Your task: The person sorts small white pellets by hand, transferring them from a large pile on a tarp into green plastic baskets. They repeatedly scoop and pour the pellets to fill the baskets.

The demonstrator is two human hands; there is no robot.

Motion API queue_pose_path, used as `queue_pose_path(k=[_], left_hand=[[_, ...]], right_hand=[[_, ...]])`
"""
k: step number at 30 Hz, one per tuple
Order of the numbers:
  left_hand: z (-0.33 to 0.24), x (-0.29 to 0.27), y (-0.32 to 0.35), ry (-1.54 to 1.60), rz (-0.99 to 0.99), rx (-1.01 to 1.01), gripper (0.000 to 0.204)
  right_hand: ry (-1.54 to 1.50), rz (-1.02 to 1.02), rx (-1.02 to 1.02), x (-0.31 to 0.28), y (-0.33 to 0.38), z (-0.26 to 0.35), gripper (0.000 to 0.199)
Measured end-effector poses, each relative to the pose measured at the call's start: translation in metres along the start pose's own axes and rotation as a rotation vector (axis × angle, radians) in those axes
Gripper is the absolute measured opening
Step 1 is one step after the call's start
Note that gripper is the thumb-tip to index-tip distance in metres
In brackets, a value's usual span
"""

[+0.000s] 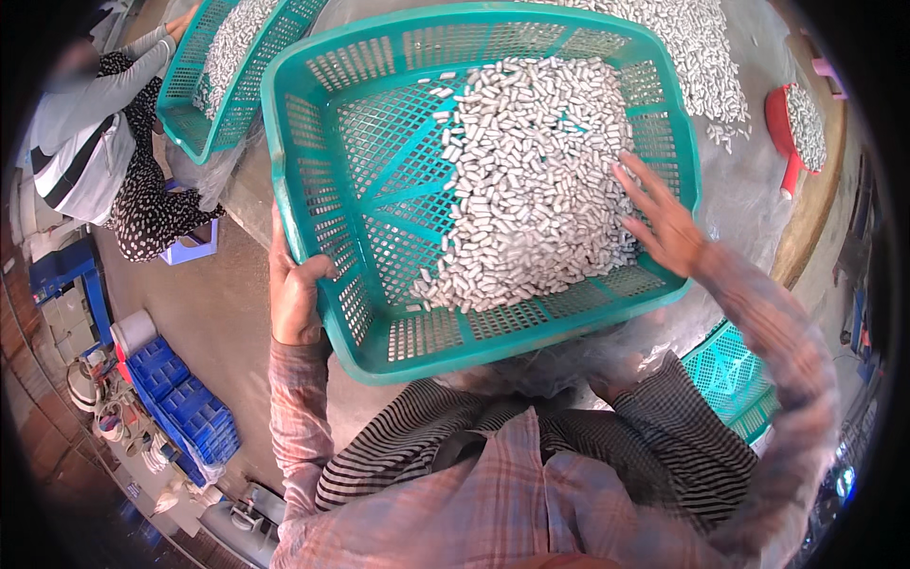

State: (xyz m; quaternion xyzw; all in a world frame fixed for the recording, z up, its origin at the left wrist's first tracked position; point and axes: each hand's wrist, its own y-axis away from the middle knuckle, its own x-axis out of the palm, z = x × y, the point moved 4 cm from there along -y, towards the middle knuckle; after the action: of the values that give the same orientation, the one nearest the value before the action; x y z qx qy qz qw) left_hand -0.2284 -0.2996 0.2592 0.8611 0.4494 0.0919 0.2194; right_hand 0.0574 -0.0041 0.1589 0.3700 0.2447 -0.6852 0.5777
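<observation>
A large green plastic basket (pixel 531 339) with perforated walls is in front of me, above my lap. Many small, silvery-white, short cylindrical pieces (pixel 540 180) cover its middle and right; the left part of its mesh floor shows bare. My left hand (pixel 300 292) is closed on the basket's left rim, thumb over the top edge. Inside the right end, my right hand (pixel 668 223) is open, fingers apart, at the edge of the pieces. Whether its fingertips touch them is hard to tell. A patch of pieces near the front looks smeared by motion.
Beyond the basket, more pieces (pixel 701 66) lie heaped on the table. A red scoop (pixel 785 123) full of them rests at the right. Another person (pixel 85 133) at the left has a hand at a second green basket (pixel 171 104). Blue crates (pixel 185 403) stand lower left, green baskets (pixel 728 370) lower right.
</observation>
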Motion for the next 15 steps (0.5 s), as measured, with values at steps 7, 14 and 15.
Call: queue_pose_path(k=[7, 14, 15], left_hand=[[-0.004, 0.017, -0.003, 0.003, 0.088, -0.047, 0.09], [-0.008, 0.017, 0.005, -0.067, 0.021, 0.013, 0.099], [-0.005, 0.014, 0.006, -0.06, 0.009, 0.116, 0.106]], right_hand=[[0.023, -0.537, 0.043, 0.075, -0.162, 0.052, 0.07], [-0.148, 0.146, -0.428, 0.105, -0.064, 0.126, 0.054], [-0.058, 0.203, -0.372, 0.101, -0.048, 0.101, 0.056]])
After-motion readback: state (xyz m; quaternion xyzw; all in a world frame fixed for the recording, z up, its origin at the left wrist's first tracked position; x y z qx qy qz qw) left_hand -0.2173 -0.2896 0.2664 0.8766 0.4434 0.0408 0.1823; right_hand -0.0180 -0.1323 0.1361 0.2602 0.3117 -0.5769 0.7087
